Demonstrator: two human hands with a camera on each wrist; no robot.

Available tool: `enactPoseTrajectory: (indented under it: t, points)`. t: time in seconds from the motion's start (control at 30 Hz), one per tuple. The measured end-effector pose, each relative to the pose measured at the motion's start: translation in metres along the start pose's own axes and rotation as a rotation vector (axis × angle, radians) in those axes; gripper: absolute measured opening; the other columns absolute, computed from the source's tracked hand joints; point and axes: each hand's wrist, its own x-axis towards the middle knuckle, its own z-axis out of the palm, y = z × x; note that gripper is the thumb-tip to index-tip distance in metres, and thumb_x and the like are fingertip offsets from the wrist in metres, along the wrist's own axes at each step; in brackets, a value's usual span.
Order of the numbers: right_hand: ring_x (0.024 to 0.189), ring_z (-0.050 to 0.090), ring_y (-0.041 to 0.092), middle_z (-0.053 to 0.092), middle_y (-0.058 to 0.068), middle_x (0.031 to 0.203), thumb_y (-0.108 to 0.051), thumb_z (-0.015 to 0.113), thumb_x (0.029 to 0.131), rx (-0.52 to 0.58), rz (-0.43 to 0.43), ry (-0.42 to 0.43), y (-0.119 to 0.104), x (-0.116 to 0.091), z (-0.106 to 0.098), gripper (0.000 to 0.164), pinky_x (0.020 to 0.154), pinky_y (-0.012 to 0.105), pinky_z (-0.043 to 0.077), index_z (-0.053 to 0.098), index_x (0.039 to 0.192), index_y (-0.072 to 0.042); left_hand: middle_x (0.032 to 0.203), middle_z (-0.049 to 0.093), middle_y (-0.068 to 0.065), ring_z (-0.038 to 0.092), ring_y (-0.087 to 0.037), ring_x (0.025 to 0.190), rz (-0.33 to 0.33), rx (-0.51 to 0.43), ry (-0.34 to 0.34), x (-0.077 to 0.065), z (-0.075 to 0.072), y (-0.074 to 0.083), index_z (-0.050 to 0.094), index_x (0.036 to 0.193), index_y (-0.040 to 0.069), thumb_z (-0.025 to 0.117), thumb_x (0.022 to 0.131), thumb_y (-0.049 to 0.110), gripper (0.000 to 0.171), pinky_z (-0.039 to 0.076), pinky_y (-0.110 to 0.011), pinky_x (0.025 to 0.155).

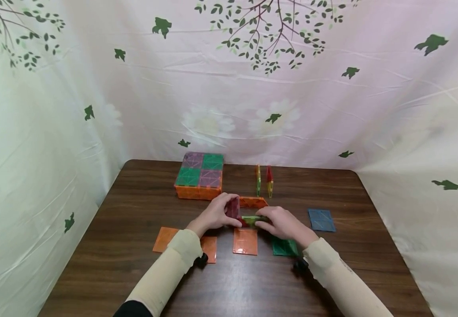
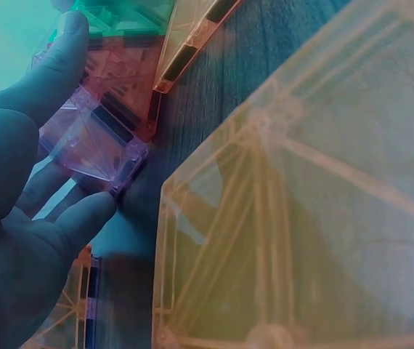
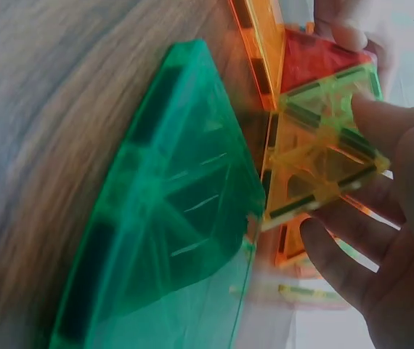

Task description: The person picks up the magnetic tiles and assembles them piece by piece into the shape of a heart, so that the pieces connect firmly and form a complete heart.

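Note:
Several clear magnetic tiles stand on edge between the hands, mid-table. My left hand (image 1: 212,214) grips a purple tile (image 1: 233,208) at their left end, thumb in front and fingers behind. Beside it is a red triangular tile (image 3: 317,59). It adjoins a green triangular tile (image 3: 330,98) and a yellow triangular tile (image 3: 316,163). My right hand (image 1: 282,222) pinches the green and yellow tiles, its thumb on the green one and fingers beyond the yellow. Close behind stands an orange tile (image 1: 253,202). How the edges meet under the fingers is partly hidden.
A tile box with a purple and green top (image 1: 201,171) and orange sides stands at the back left. Two narrow upright tile pieces, one green-yellow (image 1: 258,180) and one red-yellow (image 1: 270,181), stand behind. Flat orange (image 1: 245,242), green (image 1: 283,247) and blue (image 1: 322,220) tiles lie around.

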Motion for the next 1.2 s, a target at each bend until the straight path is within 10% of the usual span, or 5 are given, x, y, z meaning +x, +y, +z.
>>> enactPoseTrajectory:
  t: [0.4, 0.7, 0.9, 1.2]
  points:
    - [0.121, 0.059, 0.035, 0.057, 0.018, 0.141, -0.070, 0.087, 0.072, -0.168, 0.233, -0.198, 0.009, -0.058, -0.016, 0.109, 0.096, 0.055, 0.054, 0.054, 0.149, 0.000, 0.123, 0.059, -0.005, 0.056, -0.019, 0.103, 0.009, -0.012, 0.011, 0.001, 0.001, -0.001, 0.053, 0.152, 0.015, 0.095, 0.077, 0.042, 0.091, 0.053, -0.038, 0.090]
    - [0.098, 0.052, 0.019, 0.056, 0.002, 0.113, -0.053, 0.095, 0.071, -0.254, 0.181, -0.275, 0.002, -0.064, -0.016, 0.085, 0.086, 0.045, 0.054, 0.066, 0.137, -0.007, 0.126, 0.058, -0.006, 0.056, -0.020, 0.105, 0.004, -0.027, 0.006, 0.002, 0.001, -0.002, 0.052, 0.153, 0.015, 0.095, 0.078, 0.041, 0.091, 0.053, -0.039, 0.092]
    - [0.111, 0.060, 0.028, 0.060, 0.011, 0.130, -0.051, 0.091, 0.075, -0.128, 0.205, -0.309, 0.004, -0.068, -0.028, 0.079, 0.092, 0.053, 0.055, 0.065, 0.136, -0.009, 0.126, 0.058, -0.007, 0.056, -0.020, 0.105, 0.011, -0.020, -0.005, 0.001, 0.002, -0.002, 0.052, 0.153, 0.013, 0.094, 0.078, 0.043, 0.092, 0.053, -0.040, 0.093]
    - [0.118, 0.062, 0.026, 0.061, 0.011, 0.134, -0.039, 0.089, 0.084, 0.085, 0.203, -0.083, 0.035, -0.063, -0.046, 0.080, 0.096, 0.049, 0.056, 0.052, 0.144, -0.002, 0.124, 0.058, -0.006, 0.055, -0.019, 0.103, -0.003, -0.034, -0.002, 0.003, 0.001, -0.002, 0.051, 0.154, 0.014, 0.095, 0.078, 0.041, 0.092, 0.052, -0.038, 0.092]
